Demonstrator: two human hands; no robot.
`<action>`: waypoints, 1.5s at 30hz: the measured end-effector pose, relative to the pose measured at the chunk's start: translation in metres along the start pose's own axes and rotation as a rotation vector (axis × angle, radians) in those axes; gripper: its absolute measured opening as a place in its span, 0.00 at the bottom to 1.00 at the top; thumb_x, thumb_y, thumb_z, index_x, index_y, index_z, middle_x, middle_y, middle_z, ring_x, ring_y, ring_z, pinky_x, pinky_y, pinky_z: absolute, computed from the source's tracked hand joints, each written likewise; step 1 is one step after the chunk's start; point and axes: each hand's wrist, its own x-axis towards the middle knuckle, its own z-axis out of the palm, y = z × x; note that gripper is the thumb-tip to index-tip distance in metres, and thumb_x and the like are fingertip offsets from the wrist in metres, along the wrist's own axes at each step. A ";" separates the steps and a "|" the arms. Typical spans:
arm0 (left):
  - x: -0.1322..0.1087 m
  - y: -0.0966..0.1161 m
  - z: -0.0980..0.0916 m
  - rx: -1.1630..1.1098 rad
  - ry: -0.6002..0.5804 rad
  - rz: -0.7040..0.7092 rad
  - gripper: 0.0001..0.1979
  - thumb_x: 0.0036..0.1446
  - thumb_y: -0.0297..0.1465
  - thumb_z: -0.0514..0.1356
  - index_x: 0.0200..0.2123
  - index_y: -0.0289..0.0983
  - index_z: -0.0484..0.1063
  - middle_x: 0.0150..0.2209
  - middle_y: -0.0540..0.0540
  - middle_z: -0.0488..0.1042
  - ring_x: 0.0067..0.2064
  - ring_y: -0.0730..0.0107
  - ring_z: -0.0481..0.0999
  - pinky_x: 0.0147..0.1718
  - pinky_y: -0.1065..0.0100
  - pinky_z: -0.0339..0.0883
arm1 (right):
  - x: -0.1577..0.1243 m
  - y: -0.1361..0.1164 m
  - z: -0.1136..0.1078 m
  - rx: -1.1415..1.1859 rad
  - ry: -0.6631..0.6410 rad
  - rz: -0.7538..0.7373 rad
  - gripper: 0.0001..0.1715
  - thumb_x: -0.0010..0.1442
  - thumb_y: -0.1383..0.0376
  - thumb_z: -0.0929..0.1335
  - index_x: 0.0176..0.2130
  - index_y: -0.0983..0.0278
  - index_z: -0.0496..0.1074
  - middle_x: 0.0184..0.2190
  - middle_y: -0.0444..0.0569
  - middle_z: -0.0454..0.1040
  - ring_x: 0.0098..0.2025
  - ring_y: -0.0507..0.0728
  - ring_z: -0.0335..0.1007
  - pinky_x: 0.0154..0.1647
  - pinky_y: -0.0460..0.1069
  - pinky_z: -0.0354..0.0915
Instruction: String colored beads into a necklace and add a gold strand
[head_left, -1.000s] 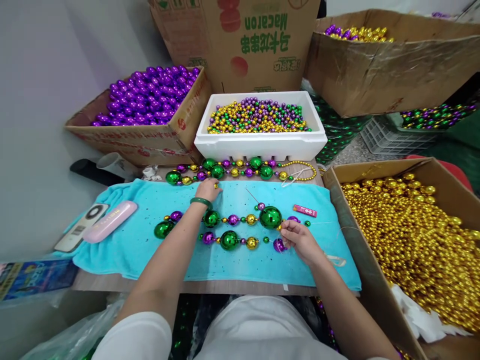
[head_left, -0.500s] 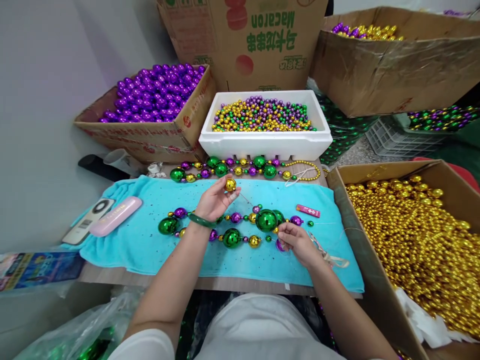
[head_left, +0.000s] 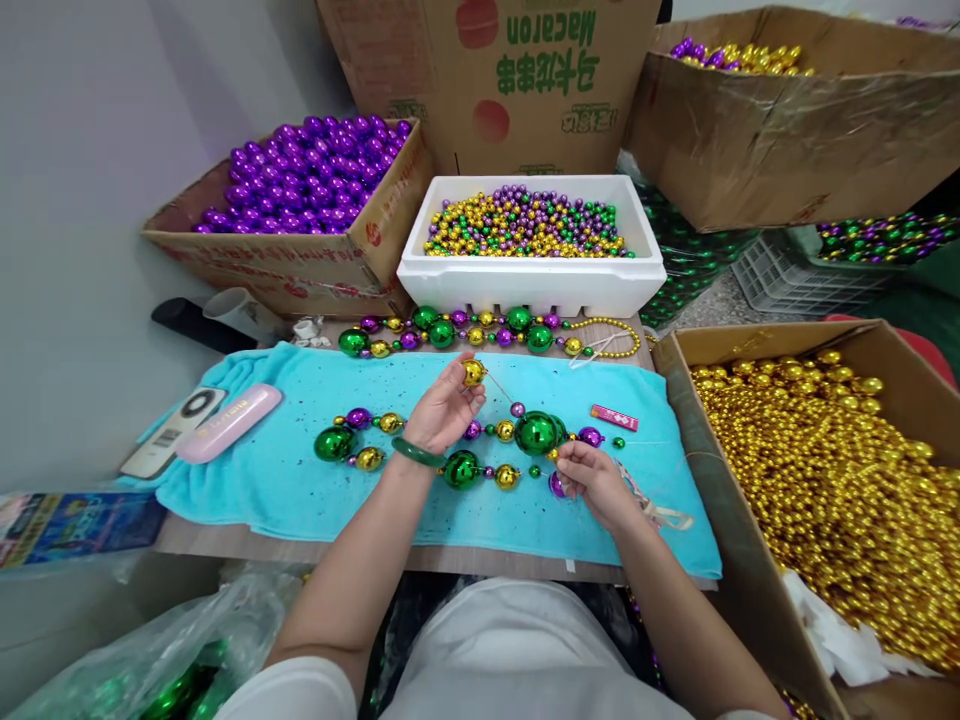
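Note:
My left hand, with a green bangle at its wrist, is closed on a shiny gold bead. A thin cord runs from that bead down to a small purple bead and a large green bead. Right below the green bead, the fingertips of my right hand pinch the bead string by a small gold bead. The rest of the string, with green, purple and gold beads, lies looped on the turquoise towel, partly hidden by my left hand.
Behind the towel lies another bead garland. Further back stand a white foam box of small beads and a carton of purple beads. A carton of gold beads is at right. A pink case and pink packet rest on the towel.
My left hand has moved slightly right with the gold bead, and the small purple bead sits a little higher on the cord. My right hand stays nearly in place.

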 end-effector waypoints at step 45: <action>-0.020 -0.016 0.022 0.152 -0.115 0.128 0.15 0.46 0.27 0.67 0.39 0.40 0.71 0.44 0.46 0.75 0.42 0.67 0.77 0.43 0.66 0.68 | -0.002 0.000 -0.003 -0.052 0.085 -0.072 0.16 0.41 0.59 0.75 0.27 0.63 0.68 0.16 0.39 0.65 0.17 0.48 0.58 0.17 0.45 0.54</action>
